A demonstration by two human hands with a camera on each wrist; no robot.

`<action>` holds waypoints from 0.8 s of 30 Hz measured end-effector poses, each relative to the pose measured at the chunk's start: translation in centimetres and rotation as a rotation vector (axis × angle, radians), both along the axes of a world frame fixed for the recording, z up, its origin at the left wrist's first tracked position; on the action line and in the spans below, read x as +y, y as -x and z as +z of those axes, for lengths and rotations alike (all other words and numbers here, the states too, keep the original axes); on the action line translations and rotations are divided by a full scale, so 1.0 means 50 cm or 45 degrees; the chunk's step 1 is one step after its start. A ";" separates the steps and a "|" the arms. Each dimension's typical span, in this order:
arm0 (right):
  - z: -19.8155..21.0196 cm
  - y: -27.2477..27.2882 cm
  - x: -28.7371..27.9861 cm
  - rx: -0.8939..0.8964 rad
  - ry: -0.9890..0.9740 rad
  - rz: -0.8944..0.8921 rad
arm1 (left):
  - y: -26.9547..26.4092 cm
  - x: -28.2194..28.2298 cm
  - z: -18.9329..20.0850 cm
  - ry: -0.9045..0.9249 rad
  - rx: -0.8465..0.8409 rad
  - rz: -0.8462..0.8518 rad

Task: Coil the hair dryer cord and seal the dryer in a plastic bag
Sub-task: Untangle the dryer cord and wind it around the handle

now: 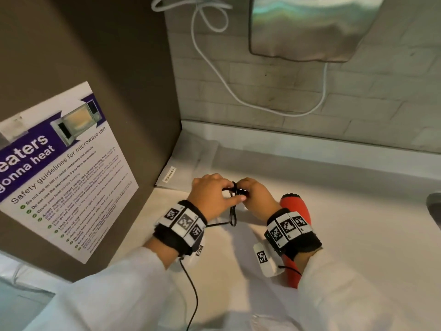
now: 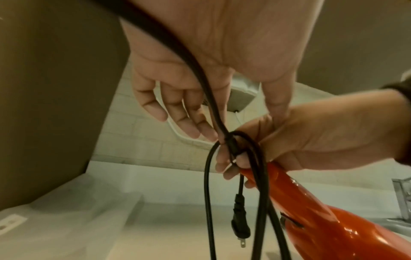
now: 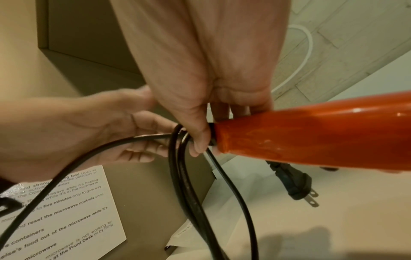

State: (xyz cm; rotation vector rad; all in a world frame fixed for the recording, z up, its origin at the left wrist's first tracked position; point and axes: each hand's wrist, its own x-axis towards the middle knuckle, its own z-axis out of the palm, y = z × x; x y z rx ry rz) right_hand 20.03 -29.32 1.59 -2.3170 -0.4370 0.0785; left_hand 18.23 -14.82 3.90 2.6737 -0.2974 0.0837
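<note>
A red hair dryer [image 1: 297, 211] is held just above the white counter [image 1: 346, 211], partly under my right wrist. My right hand [image 1: 250, 189] grips several loops of its black cord [image 1: 233, 216] at the end of the dryer's handle [image 3: 244, 137]. My left hand [image 1: 222, 187] is right beside it and pinches the cord [image 2: 213, 112], which runs along its palm to the fingertips. The plug [image 2: 240, 221] hangs free below the loops. A clear plastic bag [image 1: 193, 158] lies flat in the back left corner of the counter.
A brown cabinet side with a microwave safety poster [image 1: 66, 175] walls off the left. A steel wall unit [image 1: 310, 27] with a white cable [image 1: 214, 68] hangs on the tiled wall behind. A metal sink edge [image 1: 434, 206] shows at the far right.
</note>
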 end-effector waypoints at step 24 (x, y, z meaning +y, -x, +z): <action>0.013 -0.035 -0.053 0.113 0.069 -0.216 | -0.010 0.336 0.092 0.500 -0.242 0.504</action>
